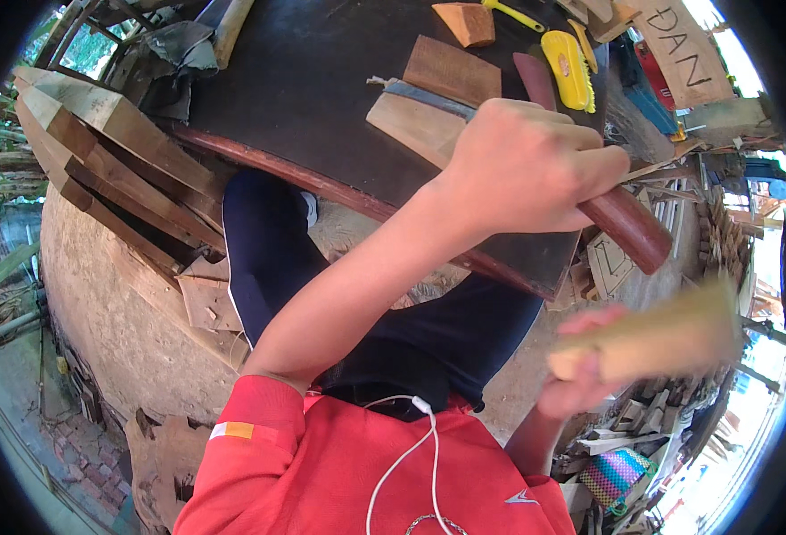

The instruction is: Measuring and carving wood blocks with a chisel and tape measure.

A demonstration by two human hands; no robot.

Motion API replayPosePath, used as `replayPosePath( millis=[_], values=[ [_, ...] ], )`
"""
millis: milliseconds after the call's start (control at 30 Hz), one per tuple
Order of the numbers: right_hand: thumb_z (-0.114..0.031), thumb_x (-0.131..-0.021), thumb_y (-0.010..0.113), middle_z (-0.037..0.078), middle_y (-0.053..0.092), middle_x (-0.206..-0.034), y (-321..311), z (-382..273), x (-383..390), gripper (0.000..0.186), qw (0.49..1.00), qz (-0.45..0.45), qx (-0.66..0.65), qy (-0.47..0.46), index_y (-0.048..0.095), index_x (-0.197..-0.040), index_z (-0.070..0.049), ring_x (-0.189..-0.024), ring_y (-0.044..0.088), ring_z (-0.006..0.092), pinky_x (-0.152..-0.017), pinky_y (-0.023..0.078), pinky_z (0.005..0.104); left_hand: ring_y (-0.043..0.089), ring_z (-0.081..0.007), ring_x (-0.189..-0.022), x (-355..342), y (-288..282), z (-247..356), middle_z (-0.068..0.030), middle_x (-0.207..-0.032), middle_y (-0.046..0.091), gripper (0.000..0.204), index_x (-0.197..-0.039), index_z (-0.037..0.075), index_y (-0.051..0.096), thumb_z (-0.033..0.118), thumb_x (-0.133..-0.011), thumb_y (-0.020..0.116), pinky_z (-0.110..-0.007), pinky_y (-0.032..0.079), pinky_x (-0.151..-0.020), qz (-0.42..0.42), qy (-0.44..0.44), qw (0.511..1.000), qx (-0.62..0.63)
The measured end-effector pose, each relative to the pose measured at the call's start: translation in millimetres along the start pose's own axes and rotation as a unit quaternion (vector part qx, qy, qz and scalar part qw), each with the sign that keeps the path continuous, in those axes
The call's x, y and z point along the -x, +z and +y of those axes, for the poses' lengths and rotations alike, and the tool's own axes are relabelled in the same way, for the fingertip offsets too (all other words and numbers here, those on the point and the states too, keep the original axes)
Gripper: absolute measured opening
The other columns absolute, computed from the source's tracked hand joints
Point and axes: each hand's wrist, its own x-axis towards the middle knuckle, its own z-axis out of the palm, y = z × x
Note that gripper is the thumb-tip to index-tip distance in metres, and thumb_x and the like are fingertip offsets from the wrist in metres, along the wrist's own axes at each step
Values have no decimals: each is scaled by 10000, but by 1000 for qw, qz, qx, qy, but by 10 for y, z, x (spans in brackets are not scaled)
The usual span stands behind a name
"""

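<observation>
My left arm reaches across to the right over the dark table [321,116]. Wrapped closed, my left hand [526,169] grips a thick, round, reddish-brown wooden handle [629,227], whose butt sticks out toward the lower right. A grey metal blade [428,98] shows beyond the knuckles; its join with the handle is hidden by the hand. The blade lies between a pale wood block [411,125] and a darker brown wood block [455,69]. Off the table's right corner, my right hand [580,366] is closed around a pale, thick wooden piece [656,339], smeared by motion.
A yellow toothed tool [568,71], a reddish-brown tapered piece [535,78] and an orange-brown wood block [466,22] lie on the table's far right. Long shaped timbers [125,152] stand at the left. Wood scraps and a woven multicoloured bag [616,477] are at the lower right.
</observation>
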Motion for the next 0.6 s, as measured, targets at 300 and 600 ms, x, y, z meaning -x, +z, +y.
replayPosePath(
  millis=[300,600],
  values=[
    [-306,-849,659,162,512,-1089,341,-126,18,906,993,3,-33,115,200,-1581,-35,-820,554,236,-740,490,381,629,-207,-581,26,80,3,-3,-620,521,272,-752,154,589,307,-605,759,-365,455,-499,-10,3,1000,10],
    [-331,-920,575,136,491,-1050,94,-79,-234,825,986,145,-80,25,205,-1574,11,-781,520,200,-718,456,353,603,-167,-598,-88,137,247,16,-683,504,282,-877,162,600,299,-665,725,-331,464,-520,13,13,1000,19]
  ],
)
